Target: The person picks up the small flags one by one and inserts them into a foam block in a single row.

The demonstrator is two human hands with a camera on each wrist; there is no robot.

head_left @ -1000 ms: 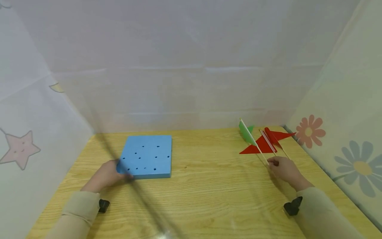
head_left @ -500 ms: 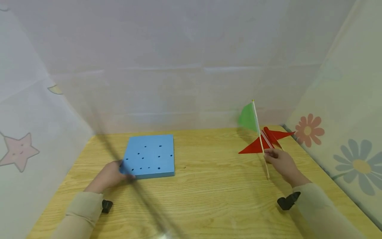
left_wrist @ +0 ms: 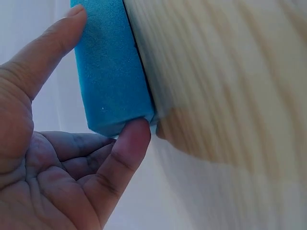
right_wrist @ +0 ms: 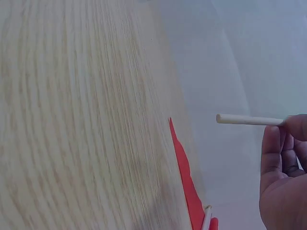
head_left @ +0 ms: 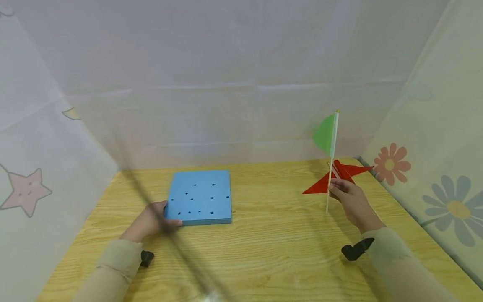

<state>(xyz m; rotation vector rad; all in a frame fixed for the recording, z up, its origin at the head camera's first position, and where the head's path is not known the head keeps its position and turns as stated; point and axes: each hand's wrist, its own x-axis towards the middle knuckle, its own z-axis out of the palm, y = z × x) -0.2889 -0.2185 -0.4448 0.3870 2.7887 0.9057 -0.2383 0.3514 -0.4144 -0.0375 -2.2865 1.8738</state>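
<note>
My left hand [head_left: 147, 221] grips the near left corner of a square blue foam board [head_left: 200, 191] with several small holes in its top. In the left wrist view the thumb lies along one side of the foam [left_wrist: 112, 72], and a bent finger touches its end. My right hand [head_left: 354, 203] pinches the thin pole of a green flag [head_left: 324, 134], holding it nearly upright above the table. The pole's bare lower end [right_wrist: 244, 119] sticks out past the fingers in the right wrist view. Behind that hand lie red pennants [head_left: 318, 185], partly hidden.
Both hands work over a wood-grain table [head_left: 264, 251]. A pale fabric wall [head_left: 234, 121] stands behind it, and printed cloth hangs on both sides. A dark blurred streak [head_left: 181, 251] crosses the left part of the head view.
The green flag has been lifted from a slanting pose near the red pennants to nearly upright. My left hand and the blue board have slid to the right together.
</note>
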